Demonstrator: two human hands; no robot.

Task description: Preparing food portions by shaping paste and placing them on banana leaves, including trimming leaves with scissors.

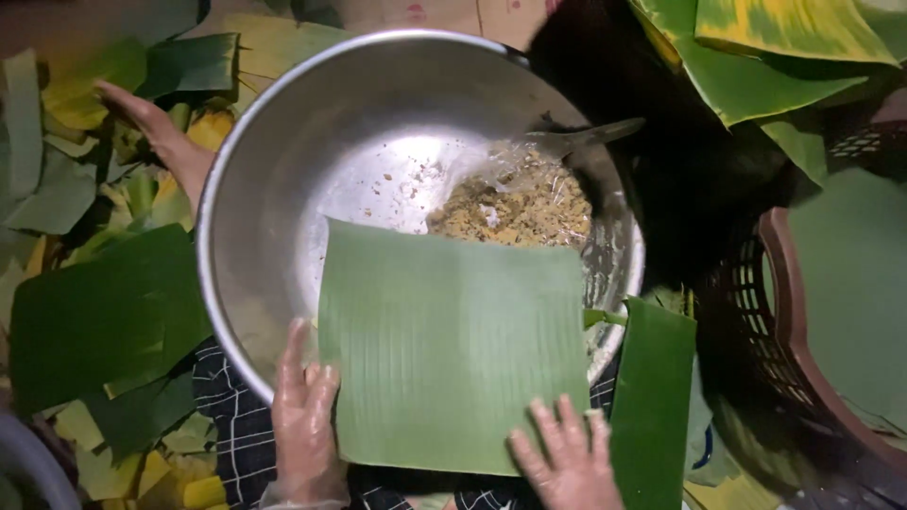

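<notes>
The rectangular green banana leaf sheet, lying over the round steel bowl, looks light, pliable and easily torn, so both spread hands, left and right, support its near edge.

Dim overall, with light falling from above onto the middle of the frame. The metal bowl throws a white glare patch off its inner wall, and the flat banana leaf is evenly lit. Upper right sinks into near-black shadow — detail is lost there. Edges darken; the picture is soft and slightly smeared throughout.
</notes>
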